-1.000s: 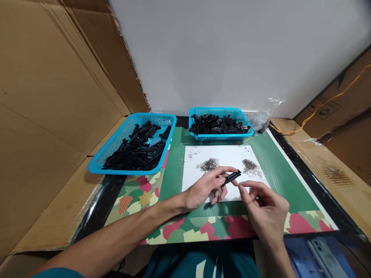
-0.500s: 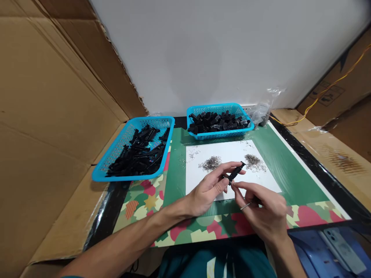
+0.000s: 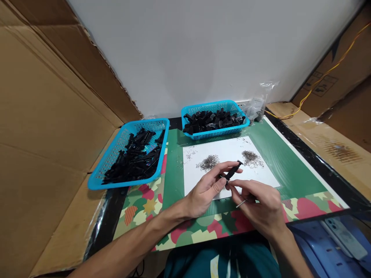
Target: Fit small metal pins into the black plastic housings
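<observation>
My left hand [image 3: 203, 194] is closed around a slim black plastic part [image 3: 233, 170], which slants up to the right over the white sheet [image 3: 191, 182]. At the part's lower end, the thumb and forefinger of my right hand [image 3: 262, 206] are pinched together. Whether a small piece sits between those fingertips is too small to tell. A thin metal rod-like tool [image 3: 241, 203] pokes out from under the curled fingers of that same hand. Two piles of tiny wire pieces lie on the sheet, a left pile [image 3: 209, 162] and a right pile [image 3: 251, 158].
A blue basket [image 3: 92, 181] of long black parts stands at the left. Another blue basket [image 3: 216, 134] with short black pieces is at the back, beside a clear plastic bag [image 3: 256, 108]. Cardboard [image 3: 52, 116] walls the left side. A phone [image 3: 344, 237] lies low at the right.
The view has shifted slightly. My left hand still holds the black part, and my right fingertips stay at its lower end with only a slight shift.
</observation>
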The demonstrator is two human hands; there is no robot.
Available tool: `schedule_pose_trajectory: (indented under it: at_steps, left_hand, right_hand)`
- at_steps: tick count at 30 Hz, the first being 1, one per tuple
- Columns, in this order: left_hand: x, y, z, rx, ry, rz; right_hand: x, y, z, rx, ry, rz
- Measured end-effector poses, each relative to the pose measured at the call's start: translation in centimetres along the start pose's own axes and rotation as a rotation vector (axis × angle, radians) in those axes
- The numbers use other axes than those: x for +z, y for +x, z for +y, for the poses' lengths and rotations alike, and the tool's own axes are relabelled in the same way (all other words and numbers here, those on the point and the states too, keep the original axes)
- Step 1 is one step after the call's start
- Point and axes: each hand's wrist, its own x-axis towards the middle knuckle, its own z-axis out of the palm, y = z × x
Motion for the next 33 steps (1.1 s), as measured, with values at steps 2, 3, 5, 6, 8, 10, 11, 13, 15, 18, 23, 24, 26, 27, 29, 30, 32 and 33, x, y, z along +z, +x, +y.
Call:
schedule_pose_trajectory:
  at_steps: [2, 3, 5, 6, 8, 10, 11, 13, 15, 18, 23, 24, 26, 27, 29, 30, 32, 33]
  left_hand:
    - [-0.1, 0.0, 0.0, -0.013, -0.024, -0.004]
    - [-0.1, 0.0, 0.0, -0.025, -0.04, -0.005]
    - [0.0, 0.0, 0.1, -0.055, -0.088, -0.003]
    - [0.0, 0.0, 0.1, -0.073, -0.116, 0.001]
    - [0.0, 0.0, 0.1, -0.103, -0.178, 0.008]
    - [-0.1, 0.0, 0.1, -0.147, -0.239, 0.007]
    - [-0.2, 0.0, 0.0, -0.174, -0.268, 0.005]
    - [-0.3, 0.1, -0.2, -0.227, -0.317, 0.002]
    - [-0.3, 0.1, -0.5, -0.249, -0.362, 0.007]
    - [-0.2, 0.3, -0.8, -0.238, -0.434, 0.019]
    - [-0.2, 0.3, -1.0, -0.235, -0.43, 0.023]
    - [-0.2, 0.3, -0.9, -0.244, -0.407, 0.02]
    - [-0.4, 0.3, -0.8, -0.27, -0.341, -0.002]
    - [-0.4, 0.2, -0.7, -0.278, -0.296, -0.016]
    - [-0.5, 0.3, -0.4, -0.271, -0.181, -0.026]
    - [-0.5, 0.3, -0.2, -0.246, -0.105, -0.018]
    - [-0.6, 0.3, 0.0, -0.17, 0.092, 0.023]
    - [-0.7, 0.4, 0.1, -0.128, 0.205, 0.056]
  right_hand:
    - [-0.1, 0.1, 0.0, 0.006, 0.023, -0.014]
    - [-0.2, 0.1, 0.0, 0.015, 0.037, -0.029]
    - [-0.5, 0.1, 0.0, 0.04, 0.064, -0.062]
    - [-0.5, 0.1, 0.0, 0.053, 0.074, -0.075]
    - [-0.6, 0.0, 0.1, 0.069, 0.09, -0.087]
    - [-0.7, -0.1, 0.1, 0.075, 0.096, -0.082]
    - [-0.7, -0.1, 0.1, 0.076, 0.098, -0.079]
    - [-0.7, -0.2, 0.1, 0.076, 0.098, -0.075]
    - [-0.7, -0.1, 0.1, 0.076, 0.099, -0.082]
    - [-0.6, -0.2, 0.3, 0.066, 0.082, -0.076]
    - [-0.4, -0.3, 0.8, -0.012, 0.048, -0.055]
    - [-0.5, -0.3, 0.9, -0.029, 0.041, -0.062]
    - [-0.6, -0.4, 1.0, -0.047, 0.01, -0.067]
    - [-0.7, -0.4, 1.1, -0.047, -0.007, -0.062]
    - [-1.0, -0.4, 1.3, -0.04, -0.03, -0.061]
    - [-1.1, -0.4, 1.4, -0.036, -0.035, -0.067]
    - [-1.4, -0.4, 1.8, -0.022, -0.033, -0.1]
    - [-1.6, -0.4, 1.9, -0.011, -0.029, -0.119]
